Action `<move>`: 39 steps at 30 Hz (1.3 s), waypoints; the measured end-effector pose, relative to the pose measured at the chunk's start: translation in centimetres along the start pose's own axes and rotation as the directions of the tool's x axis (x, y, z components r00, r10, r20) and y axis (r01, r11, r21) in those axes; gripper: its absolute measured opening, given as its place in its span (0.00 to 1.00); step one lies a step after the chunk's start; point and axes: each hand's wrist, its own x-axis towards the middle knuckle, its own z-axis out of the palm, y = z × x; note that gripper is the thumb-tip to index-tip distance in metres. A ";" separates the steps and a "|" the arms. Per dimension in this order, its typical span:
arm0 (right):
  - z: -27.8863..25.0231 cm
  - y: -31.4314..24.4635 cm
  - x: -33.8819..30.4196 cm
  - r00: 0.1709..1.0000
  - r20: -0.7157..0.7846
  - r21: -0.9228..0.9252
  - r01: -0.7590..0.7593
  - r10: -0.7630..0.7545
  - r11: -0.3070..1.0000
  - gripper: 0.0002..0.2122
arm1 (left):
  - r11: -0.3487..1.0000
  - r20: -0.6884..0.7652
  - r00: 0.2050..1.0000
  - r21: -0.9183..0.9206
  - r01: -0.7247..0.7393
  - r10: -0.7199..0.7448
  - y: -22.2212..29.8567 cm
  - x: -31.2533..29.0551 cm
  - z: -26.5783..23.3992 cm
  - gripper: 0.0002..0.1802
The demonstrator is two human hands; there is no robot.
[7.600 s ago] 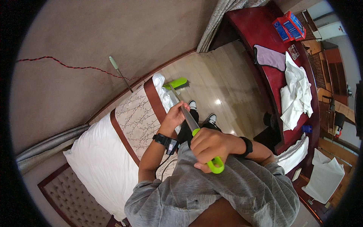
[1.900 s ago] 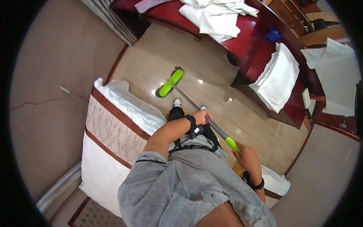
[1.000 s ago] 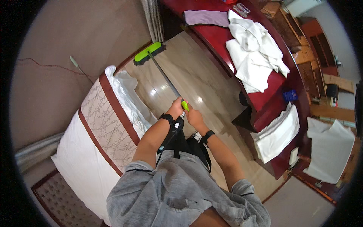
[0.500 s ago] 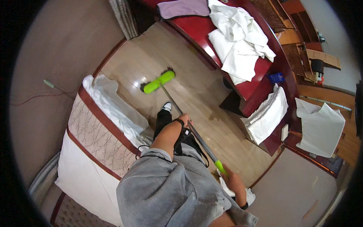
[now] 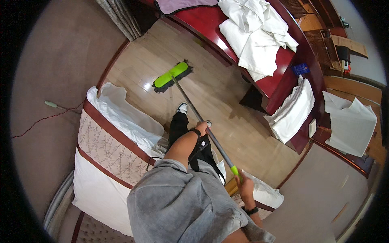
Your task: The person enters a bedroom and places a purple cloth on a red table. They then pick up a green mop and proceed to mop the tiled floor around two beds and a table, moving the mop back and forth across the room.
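Observation:
A mop (image 5: 194,109) with a long grey pole slants across the floor in front of me. Its lime-green head (image 5: 171,76) with a dark fringe rests on the floor at the far end. Partway down the pole, my left hand (image 5: 201,128) is wrapped round it. My right hand (image 5: 244,185) grips the upper end, by the green grip section. Beyond my left hand, my shoe (image 5: 182,108) is on the floor behind the mop head.
A bed (image 5: 107,139) with white bedding and a patterned runner stands at the left. To the right runs a dark red desk (image 5: 202,24) bearing crumpled white linen (image 5: 257,36) and a purple cloth (image 5: 184,5). A folded white towel (image 5: 293,113) lies nearer me. A curtain (image 5: 119,18) hangs at the far left.
The mop head has tilted and moved slightly farther away, showing more of its fringe. My right hand has risen a little in view, and both hands stay on the pole.

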 end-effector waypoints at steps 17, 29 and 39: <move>13.9 -14.9 20.7 0.699 0.147 0.274 0.652 -0.700 0.708 0.17 | 0.715 -0.445 0.851 -0.687 -0.125 -0.279 7.7 -8.1 -8.0 0.02; 14.5 -17.8 9.5 0.060 0.311 -0.050 0.998 -0.949 0.047 0.35 | 0.984 -0.526 0.843 0.058 0.169 -0.114 1.8 -41.6 -5.8 0.09; 25.9 -32.4 4.8 -0.507 0.658 0.376 0.862 -0.557 -0.340 0.08 | 0.750 -0.950 0.309 0.165 0.641 -0.055 7.7 -56.3 1.6 0.23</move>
